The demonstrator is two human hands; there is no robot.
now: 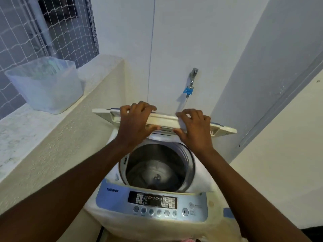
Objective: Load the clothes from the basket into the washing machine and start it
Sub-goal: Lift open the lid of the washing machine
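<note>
Hands, left hand (135, 122) and right hand (194, 130), grip folded lid (166, 120) above empty drum (158, 172); should push it fully back so it stays open.

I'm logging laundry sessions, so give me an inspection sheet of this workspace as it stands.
Surface: speckled ledge left of the washing machine.
Job's things: lid folded up; drum looks empty; basket and clothes not clearly seen.
Clutter: translucent tub on the ledge.
Hands: left hand and right hand both grip the lid.
Cables: thin line down the wall.
Surroundings: tap with blue fitting; netted window.
</note>
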